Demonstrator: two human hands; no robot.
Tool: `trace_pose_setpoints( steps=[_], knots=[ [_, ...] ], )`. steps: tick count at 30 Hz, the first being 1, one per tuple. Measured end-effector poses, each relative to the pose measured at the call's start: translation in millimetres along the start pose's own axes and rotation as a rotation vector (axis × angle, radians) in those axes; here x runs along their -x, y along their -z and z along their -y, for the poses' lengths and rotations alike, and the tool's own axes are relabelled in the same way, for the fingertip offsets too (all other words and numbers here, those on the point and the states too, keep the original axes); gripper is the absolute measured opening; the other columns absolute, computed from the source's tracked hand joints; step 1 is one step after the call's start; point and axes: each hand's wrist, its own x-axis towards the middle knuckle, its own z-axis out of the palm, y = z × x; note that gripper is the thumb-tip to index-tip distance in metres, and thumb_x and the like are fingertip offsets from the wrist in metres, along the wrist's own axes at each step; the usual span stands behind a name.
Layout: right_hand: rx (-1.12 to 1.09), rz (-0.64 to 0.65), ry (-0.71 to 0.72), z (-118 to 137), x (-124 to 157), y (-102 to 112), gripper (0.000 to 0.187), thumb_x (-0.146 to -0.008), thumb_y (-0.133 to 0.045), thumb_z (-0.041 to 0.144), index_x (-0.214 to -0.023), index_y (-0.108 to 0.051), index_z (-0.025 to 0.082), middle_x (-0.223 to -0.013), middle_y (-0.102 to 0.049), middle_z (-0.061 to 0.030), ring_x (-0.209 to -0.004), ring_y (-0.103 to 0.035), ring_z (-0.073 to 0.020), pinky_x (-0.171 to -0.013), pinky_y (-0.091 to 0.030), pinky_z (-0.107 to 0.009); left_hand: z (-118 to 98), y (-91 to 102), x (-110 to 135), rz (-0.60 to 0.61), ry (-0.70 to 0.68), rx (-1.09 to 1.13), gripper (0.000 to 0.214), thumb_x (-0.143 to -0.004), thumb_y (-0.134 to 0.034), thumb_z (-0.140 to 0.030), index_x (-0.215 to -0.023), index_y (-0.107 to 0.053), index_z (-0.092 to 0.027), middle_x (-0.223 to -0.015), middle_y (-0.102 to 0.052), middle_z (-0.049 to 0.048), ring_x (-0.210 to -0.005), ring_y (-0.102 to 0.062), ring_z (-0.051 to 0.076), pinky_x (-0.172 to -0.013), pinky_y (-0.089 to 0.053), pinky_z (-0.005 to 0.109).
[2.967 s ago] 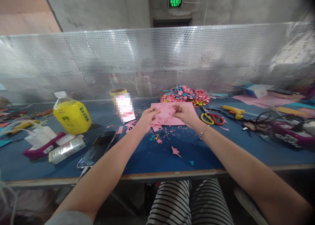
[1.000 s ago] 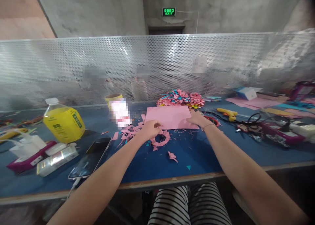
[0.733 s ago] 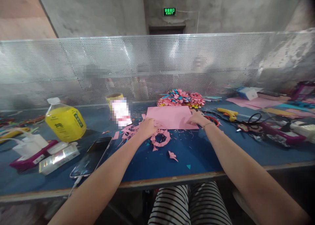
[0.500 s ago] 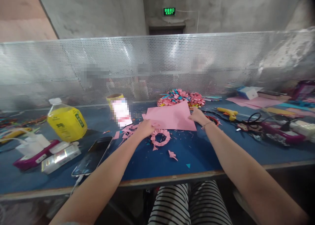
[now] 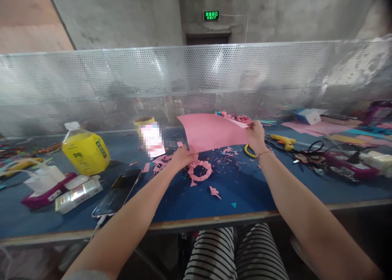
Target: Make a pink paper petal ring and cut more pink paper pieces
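A sheet of pink paper is raised off the table and slightly curved between my two hands. My right hand pinches its right edge, where a paler fold or second layer shows. At the lower left corner, my left hand is closed on the same sheet, its fingertips partly hidden. Just below that hand lies a ring of folded pink paper. Closer to the front edge rests a small cut pink paper piece. Behind the sheet, a pile of pink and blue paper pieces is mostly covered.
Pink scraps litter the blue table. On the left are a phone, a lit phone, a jug of yellow liquid and a power strip. Yellow-handled scissors and a glue gun lie right. A perforated screen stands behind.
The pink sheet has come up off the table, its right side lifted by my right hand. Scraps and a yellow handle beneath it are now uncovered. My left hand has barely moved.
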Motion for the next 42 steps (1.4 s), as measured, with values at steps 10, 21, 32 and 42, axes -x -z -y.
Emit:
trace_pose_setpoints(
  steps=[10,21,32,42],
  knots=[
    [-0.533,-0.097,-0.224,-2,-5,-5,0.016,-0.063,-0.05,0.02,-0.077,-0.045,0.019,-0.069,-0.051,0.0031,-0.057,-0.047,-0.0088,-0.056,-0.04,-0.023,0,0.8,-8,-0.202,0.017,0.117,0.058,-0.065,-0.062,-0.032,-0.115,-0.043,-0.008,-0.129,-0.042,0.023,-0.122,-0.037,0.032,-0.096,-0.03,0.038],
    [-0.779,0.021,-0.411,12,-1,1,0.013,-0.058,-0.059,0.015,-0.067,-0.051,0.017,-0.057,-0.055,0.0046,-0.049,-0.05,-0.0073,-0.05,-0.043,-0.021,-15,5.2,4,0.047,0.242,1.034,0.033,-0.055,-0.072,-0.022,-0.084,-0.061,-0.012,-0.083,-0.067,0.0097,-0.075,-0.062,0.019,-0.065,-0.049,0.03],
    [-0.871,0.175,-0.363,11,-6,9,0.019,-0.056,-0.064,0.018,-0.071,-0.053,0.018,-0.062,-0.06,0.0042,-0.054,-0.055,-0.0085,-0.06,-0.048,-0.024,-23,10.1,9,0.131,0.218,1.198,0.027,-0.055,-0.07,-0.01,-0.082,-0.064,-0.01,-0.08,-0.069,0.0092,-0.079,-0.063,0.02,-0.076,-0.051,0.032],
    [-0.71,0.312,-0.384,7,-9,25,0.021,-0.053,-0.07,0.023,-0.068,-0.056,0.018,-0.063,-0.06,0.0017,-0.057,-0.055,-0.0114,-0.058,-0.048,-0.028,-26,17.1,15,0.066,0.243,1.208,0.032,-0.068,-0.057,-0.033,-0.093,-0.057,-0.013,-0.089,-0.067,0.0096,-0.081,-0.062,0.024,-0.068,-0.051,0.036]
  ],
)
